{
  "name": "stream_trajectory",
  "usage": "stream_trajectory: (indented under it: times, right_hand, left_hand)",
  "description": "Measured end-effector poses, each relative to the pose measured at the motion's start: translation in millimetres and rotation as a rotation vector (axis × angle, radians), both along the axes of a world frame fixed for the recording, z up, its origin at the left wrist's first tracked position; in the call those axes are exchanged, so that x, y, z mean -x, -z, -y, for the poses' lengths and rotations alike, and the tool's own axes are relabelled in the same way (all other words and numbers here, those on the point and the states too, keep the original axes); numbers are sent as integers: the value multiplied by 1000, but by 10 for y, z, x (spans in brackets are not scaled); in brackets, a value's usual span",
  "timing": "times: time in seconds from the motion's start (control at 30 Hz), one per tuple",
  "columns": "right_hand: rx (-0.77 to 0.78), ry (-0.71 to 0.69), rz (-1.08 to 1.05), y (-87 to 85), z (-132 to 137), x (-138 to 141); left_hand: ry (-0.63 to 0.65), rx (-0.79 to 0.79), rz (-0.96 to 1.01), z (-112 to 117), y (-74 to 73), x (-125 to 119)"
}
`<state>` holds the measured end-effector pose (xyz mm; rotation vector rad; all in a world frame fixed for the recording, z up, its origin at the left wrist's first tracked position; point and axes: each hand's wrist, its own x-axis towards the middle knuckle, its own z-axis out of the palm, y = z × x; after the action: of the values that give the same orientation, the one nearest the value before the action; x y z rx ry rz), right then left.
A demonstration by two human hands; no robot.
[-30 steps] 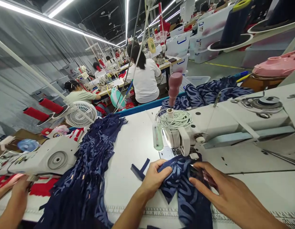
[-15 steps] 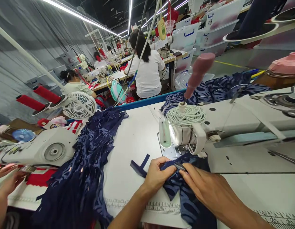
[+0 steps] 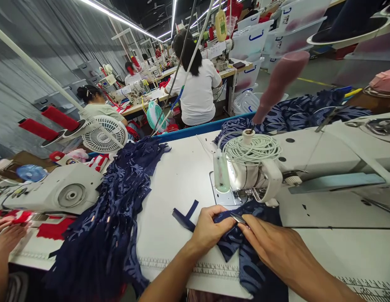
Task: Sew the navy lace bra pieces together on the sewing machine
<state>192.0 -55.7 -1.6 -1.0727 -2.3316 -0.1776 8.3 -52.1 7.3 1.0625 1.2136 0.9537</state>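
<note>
My left hand (image 3: 210, 228) pinches the edge of a navy patterned fabric piece (image 3: 253, 268) just in front of the sewing machine (image 3: 245, 178). In my right hand (image 3: 270, 243) is a pair of thread snips (image 3: 237, 218), mostly hidden by the fingers; its pointed metal tip lies at the fabric edge beside my left thumb. The fabric hangs down over the table's front edge, and its far end reaches close to the needle area. A narrow navy strip (image 3: 184, 219) sticks out to the left from under my left hand.
A large heap of navy fabric pieces (image 3: 119, 209) drapes over the table on the left. Beyond it, another person's hands (image 3: 9, 235) work red cloth at a second machine (image 3: 65, 191). A pink-handled tool (image 3: 278, 88) stands on my machine head. A measuring tape (image 3: 213, 272) runs along the front edge.
The view has shifted slightly. Both my hands stay nearly in place on the fabric, and the snips' tip shows a little more clearly. The other person's hands have moved over the red cloth.
</note>
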Motion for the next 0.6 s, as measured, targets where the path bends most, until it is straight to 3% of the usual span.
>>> stream_trajectory:
  times: [0.4,0.6]
  right_hand:
    - [49,-7,-13,5,25,-4]
    - [172,-35,-80,-40,33,16]
  left_hand:
    - [8,-24,-64,3,10,-17]
    - [-59,-139,-213,16,72,-28]
